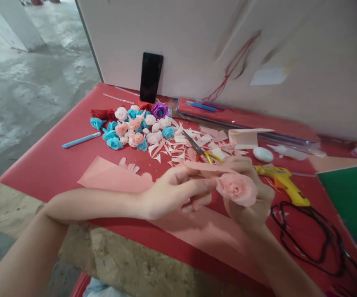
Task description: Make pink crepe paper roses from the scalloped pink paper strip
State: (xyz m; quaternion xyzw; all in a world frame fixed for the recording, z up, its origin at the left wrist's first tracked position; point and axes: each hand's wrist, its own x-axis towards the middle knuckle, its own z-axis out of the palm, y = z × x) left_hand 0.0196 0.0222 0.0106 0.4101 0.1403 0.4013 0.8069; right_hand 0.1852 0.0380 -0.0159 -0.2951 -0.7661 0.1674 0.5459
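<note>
A pink paper rose (236, 188) is held up over the table, its petals facing me. My right hand (252, 216) is closed around it from behind and below. From the left, my left hand (178, 189) reaches to the flower's edge, its fingers closed on a pink paper strip (207, 166) that runs along the rose's upper left side. The ends of those fingers are partly hidden. Just behind my hands lie scissors (209, 156) with yellow handles, among pink and white paper scraps (181, 146). Larger pink paper sheets (203, 229) lie under my arms.
Finished blue, white, pink and purple paper flowers (135, 128) are heaped at the back left. A phone (151, 77) leans on the wall. A yellow glue gun (285, 181) with a black cord (317, 260) lies right, near a white egg-shaped piece (263, 154). A blue pen (81, 140) lies left.
</note>
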